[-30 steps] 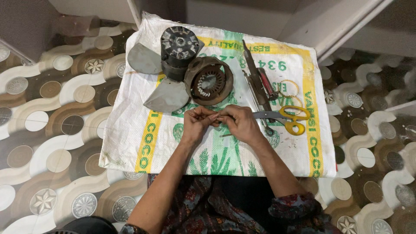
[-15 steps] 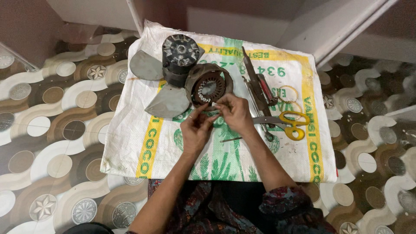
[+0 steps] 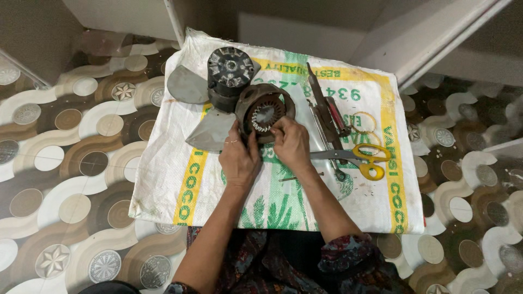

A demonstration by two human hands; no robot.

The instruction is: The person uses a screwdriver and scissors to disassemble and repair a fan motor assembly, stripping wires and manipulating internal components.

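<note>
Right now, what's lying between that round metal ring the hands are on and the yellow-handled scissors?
In the head view, a cluster of slim dark hand tools lies on the sack between the round ring and the scissors.

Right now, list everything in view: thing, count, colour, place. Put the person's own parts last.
Woven sack: one, white with yellow and green print, spread on the floor.
Motor stator ring: one, dark brown with a toothed core, sack centre, touched by both hands.
Fan motor housing: one, black, upper left of the ring.
Fan blades: two, grey, left of the housing.
Scissors: one, yellow handles, right of the hands.
Hand tools: a few, dark, one red-handled, above the scissors.
Patterned floor: brown and cream, all around.
Left hand: one, ring on a finger, at the ring's lower edge.
Right hand: one, at the ring's right edge.
</note>
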